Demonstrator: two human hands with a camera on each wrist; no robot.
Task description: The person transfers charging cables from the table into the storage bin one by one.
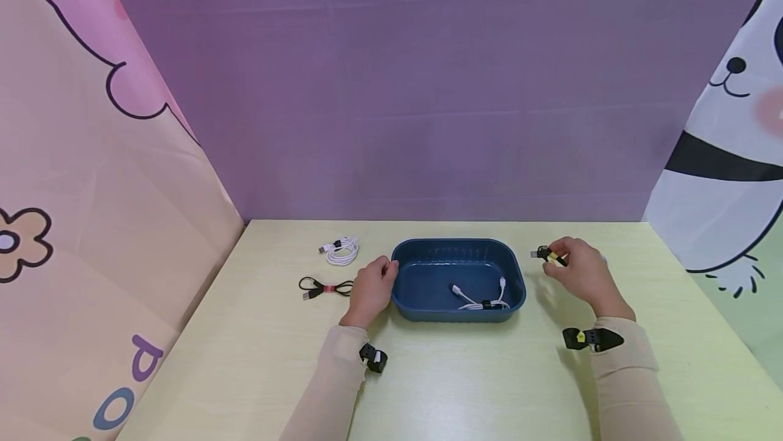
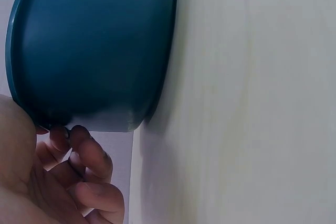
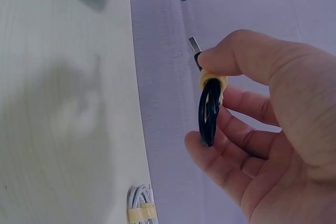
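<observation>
A dark blue plastic basin (image 1: pixel 459 315) stands on the table with a white USB cable (image 1: pixel 486 304) inside, bundled by a black tie. My left hand (image 1: pixel 372 291) grips the basin's left rim, thumb and fingertips at the edge; the basin wall (image 2: pixel 94 51) fills much of the left wrist view. To the right of the basin, my right hand (image 1: pixel 584 276) pinches a coiled black USB cable (image 3: pixel 210 111) with a yellow tie, raised above the table. Its metal plug (image 3: pixel 194 44) points towards the basin.
Left of the basin lie a coiled white cable (image 1: pixel 342 251) and a black cable (image 1: pixel 327 287) with a red tie. Another white cable (image 3: pixel 140 205) with a yellow tie rests beyond my right hand. A purple cloth (image 1: pixel 440 101) hangs behind the table.
</observation>
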